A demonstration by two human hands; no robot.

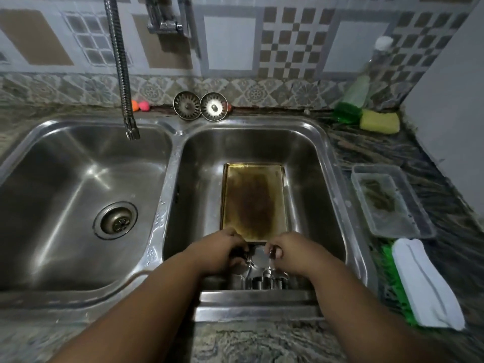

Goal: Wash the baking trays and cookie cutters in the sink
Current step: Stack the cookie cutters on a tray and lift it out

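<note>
Stained baking tray lies flat in right basin of the sink; cookie cutters cluster at its near end; my left hand has fingers curled round one, my right hand pinches another, shapes too blurred to tell; spring faucet hose hangs over left basin; yellow sponge, plastic container, white cloth on right counter.

One wide-angle view, worn on the head, looks forward and steeply down on the sink from close above. The right basin lies at centre, the worktop runs along the bottom and right edges, and the wall fills the top.
</note>
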